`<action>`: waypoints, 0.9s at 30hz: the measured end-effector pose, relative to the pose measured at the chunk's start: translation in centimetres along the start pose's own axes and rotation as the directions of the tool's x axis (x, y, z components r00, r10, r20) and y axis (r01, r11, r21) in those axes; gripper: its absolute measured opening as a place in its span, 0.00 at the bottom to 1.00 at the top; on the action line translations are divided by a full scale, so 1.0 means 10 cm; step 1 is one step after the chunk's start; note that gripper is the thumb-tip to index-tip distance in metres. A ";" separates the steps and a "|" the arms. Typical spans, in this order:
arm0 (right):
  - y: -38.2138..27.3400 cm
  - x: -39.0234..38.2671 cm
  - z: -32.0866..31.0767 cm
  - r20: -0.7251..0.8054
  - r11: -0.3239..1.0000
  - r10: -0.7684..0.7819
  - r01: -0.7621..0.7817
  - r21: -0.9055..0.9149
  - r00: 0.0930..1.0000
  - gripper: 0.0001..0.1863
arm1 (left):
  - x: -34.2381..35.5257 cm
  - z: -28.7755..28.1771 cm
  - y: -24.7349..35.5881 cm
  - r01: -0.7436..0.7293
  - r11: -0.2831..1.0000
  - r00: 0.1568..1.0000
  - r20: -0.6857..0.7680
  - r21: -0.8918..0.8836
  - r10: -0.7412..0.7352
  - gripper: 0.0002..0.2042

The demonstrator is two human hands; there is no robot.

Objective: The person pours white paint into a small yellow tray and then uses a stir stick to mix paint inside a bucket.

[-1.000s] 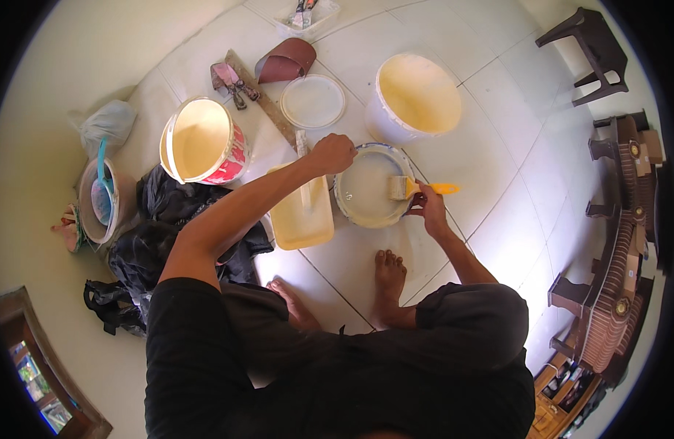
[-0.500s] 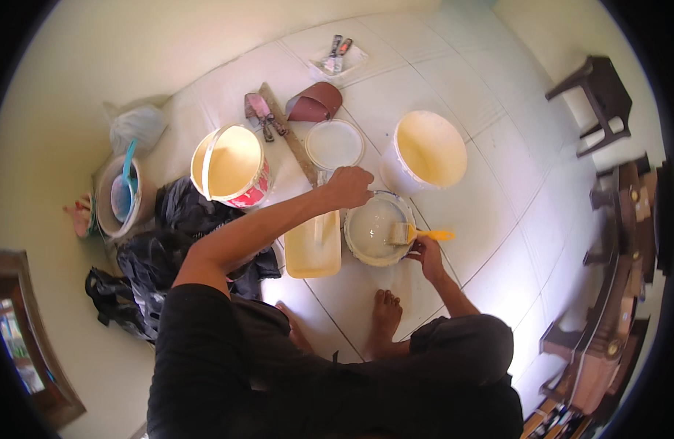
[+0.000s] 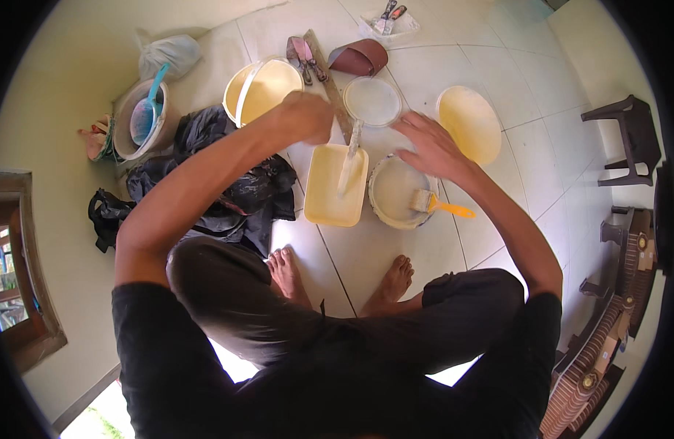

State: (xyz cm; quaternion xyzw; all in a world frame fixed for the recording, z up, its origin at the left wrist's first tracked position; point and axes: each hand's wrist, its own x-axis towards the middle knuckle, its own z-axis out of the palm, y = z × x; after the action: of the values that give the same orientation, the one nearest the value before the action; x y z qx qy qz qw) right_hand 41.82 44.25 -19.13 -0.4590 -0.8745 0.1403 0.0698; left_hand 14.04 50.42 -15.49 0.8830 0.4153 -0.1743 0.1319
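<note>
My left hand (image 3: 308,117) is closed beside the cream bucket with a white handle (image 3: 258,82); its fingers curl out of sight, and what they hold, if anything, is hidden. Over the far edge of a round paint tub (image 3: 392,197), my right hand (image 3: 430,146) is open with fingers stretched toward the pale round lid (image 3: 372,101). A paintbrush (image 3: 451,209) with a yellow-orange handle rests across the tub's right rim. Between the hands and my feet lies a cream paint tray (image 3: 324,199) with a long, white-smeared tool (image 3: 349,164) lying in it.
At the right stands another cream bucket (image 3: 470,126). Trowels (image 3: 305,55), a wooden board (image 3: 321,62), a curled reddish-brown sheet (image 3: 359,57) and a container of scrapers (image 3: 390,23) lie farther off. Black plastic (image 3: 205,132) and a bucket with a blue dipper (image 3: 145,121) are left; a dark stool (image 3: 630,139) right.
My right hand has let go of the paintbrush by the tub and moved up and left. My left hand has shifted left, from the tub to beside the handled bucket. The whole view has shifted.
</note>
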 end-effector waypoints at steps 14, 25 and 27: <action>0.24 0.78 0.58 0.331 0.992 -0.119 0.101 0.072 0.936 0.15 | -1.31 0.10 -0.48 0.160 0.924 0.985 -0.008 -0.347 -0.174 0.19; -0.14 0.58 0.18 0.031 0.973 -0.229 0.230 -0.034 0.973 0.06 | -0.92 0.38 -0.65 0.069 0.908 0.996 0.076 -0.414 -0.041 0.20; -0.12 0.52 0.07 0.076 0.977 -0.185 0.192 -0.097 0.980 0.06 | -0.87 0.37 -0.62 0.019 0.906 0.996 0.084 -0.422 0.018 0.21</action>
State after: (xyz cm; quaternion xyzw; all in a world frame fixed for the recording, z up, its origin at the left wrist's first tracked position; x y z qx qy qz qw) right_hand 37.75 47.76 -19.50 -0.3721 -0.9220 0.1026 0.0299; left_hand 3.35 46.88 -15.75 0.8252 0.4372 -0.1179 0.3377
